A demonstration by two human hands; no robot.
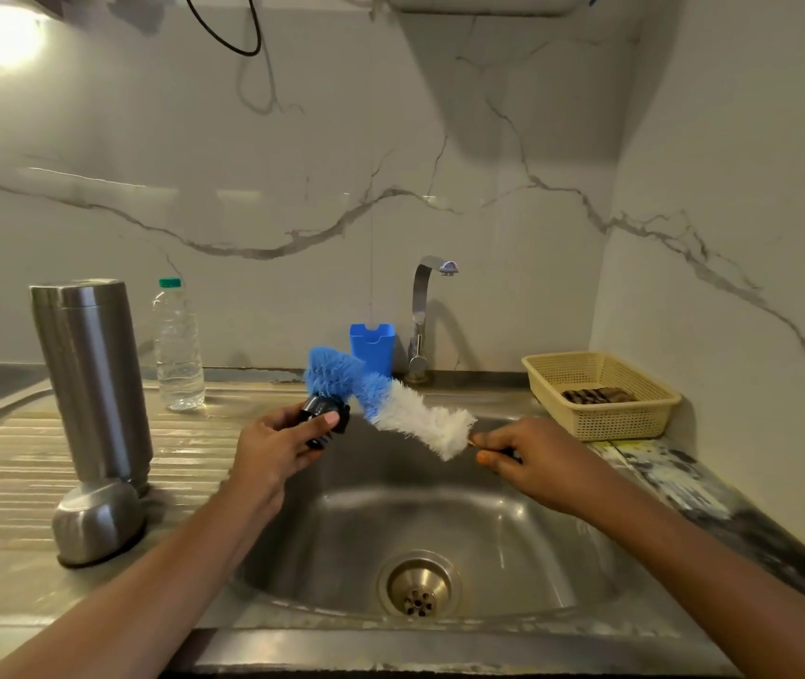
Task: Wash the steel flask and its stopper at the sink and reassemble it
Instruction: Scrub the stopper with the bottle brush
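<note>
So the black stopper (323, 418) is gripped in the left hand (275, 450) over the sink (513, 531), and the blue-and-white bottle brush (393, 401) is pinched by its handle in the right hand (540, 463), blue bristles pushed onto the stopper. The steel flask (92, 379) is stood upright off to the left of the left hand, its cap (97, 521) parked beside its base.

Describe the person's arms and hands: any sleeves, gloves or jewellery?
The left forearm and right forearm are bare to the frame's edge; no sleeves show. The left hand and right hand wear no gloves, and no ring, watch or bracelet is visible. An orange spot at the right thumb tip may be nail polish; unclear.
</note>
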